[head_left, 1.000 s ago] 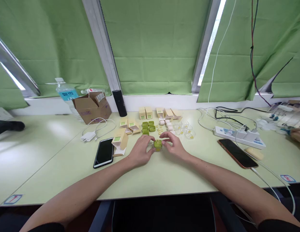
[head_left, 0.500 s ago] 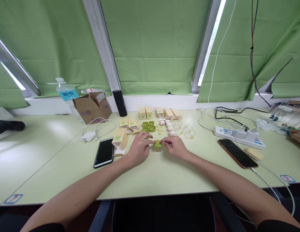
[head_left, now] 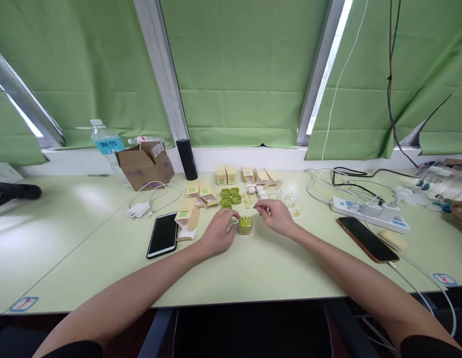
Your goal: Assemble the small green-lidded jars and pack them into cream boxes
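A small clear container with a green lid (head_left: 245,224) stands upright on the table between my hands. My left hand (head_left: 220,231) rests just left of it, thumb and index finger apart, the fingertips beside its edge. Up and to the right of the container is my right hand (head_left: 274,217), its thumb and index finger pinched together; anything between them is too small to see. Close to those fingertips lie small yellow pieces (head_left: 247,201). Several green trays (head_left: 236,199) sit behind the left hand. White rounded pieces (head_left: 260,190) and clear cups (head_left: 296,208) are partly behind the right hand.
Open cream cartons (head_left: 187,218) stand at left beside a black-screened phone (head_left: 162,235). A cardboard box (head_left: 145,169) and a black cylinder (head_left: 187,160) are farther back. At right lie a power strip (head_left: 370,214), another phone (head_left: 367,238) and cables. Another person's hand (head_left: 461,211) shows at the right edge.
My right hand has drawn away from the green lid, up and to the right. My left index finger has come off the lid's top. Another person's hand has come into view at the right edge.
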### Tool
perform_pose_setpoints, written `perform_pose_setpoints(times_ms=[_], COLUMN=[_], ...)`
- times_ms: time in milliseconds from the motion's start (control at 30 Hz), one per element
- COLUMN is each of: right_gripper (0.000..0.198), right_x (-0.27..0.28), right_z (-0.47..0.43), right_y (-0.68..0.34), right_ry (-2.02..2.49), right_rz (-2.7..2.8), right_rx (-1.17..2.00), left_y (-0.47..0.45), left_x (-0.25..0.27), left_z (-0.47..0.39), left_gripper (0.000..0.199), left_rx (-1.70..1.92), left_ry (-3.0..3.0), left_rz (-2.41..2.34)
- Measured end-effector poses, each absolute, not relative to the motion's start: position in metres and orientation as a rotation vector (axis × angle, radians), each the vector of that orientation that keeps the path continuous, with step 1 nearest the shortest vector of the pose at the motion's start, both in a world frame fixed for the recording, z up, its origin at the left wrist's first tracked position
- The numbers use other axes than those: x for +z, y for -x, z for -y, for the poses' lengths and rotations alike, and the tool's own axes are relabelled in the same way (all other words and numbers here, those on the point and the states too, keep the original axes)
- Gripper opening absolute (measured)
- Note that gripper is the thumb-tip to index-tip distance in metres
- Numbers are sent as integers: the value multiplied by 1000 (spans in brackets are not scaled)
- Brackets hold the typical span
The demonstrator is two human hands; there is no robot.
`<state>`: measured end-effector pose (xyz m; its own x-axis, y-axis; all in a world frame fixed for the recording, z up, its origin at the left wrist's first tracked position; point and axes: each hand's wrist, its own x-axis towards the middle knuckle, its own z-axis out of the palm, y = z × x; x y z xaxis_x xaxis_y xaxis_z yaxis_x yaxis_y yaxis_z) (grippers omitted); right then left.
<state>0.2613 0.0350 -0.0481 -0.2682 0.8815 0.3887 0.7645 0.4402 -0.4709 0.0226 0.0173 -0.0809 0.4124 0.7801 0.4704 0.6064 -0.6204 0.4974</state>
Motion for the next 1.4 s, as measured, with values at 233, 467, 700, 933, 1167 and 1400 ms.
perform_pose_setpoints(times_ms=[233,467,700,933,1167,1400], right_gripper=[38,39,35,31,53,53], right_x=[-6,-15,-35,-28,-5,-12], right_z=[-110,-176,-192,-190,-162,-51], right_y=[-250,-215,-201,-205,-213,-227], right_ry=[1699,1909,2012,1937,1722,1092], right_rz=[2362,2333,2262,2205,2170,2277], right_rx=[-141,-32,6,38,-51,-310], left_y=[-22,-22,-23,-25,-24,-21], left_x=[-83,-80,-76,-73,-72,-62], left_z=[-18,-17,-15,-12,-14,-24], left_gripper=[24,24,25,26,19,35], left_rx=[1063,1133,1189,1243,1331,1543], left_ry=[-2420,-2415,-2425,-2431,-2291,-2019], left_rz=[-1209,-1206,-1177,-1180,-1213,-1041])
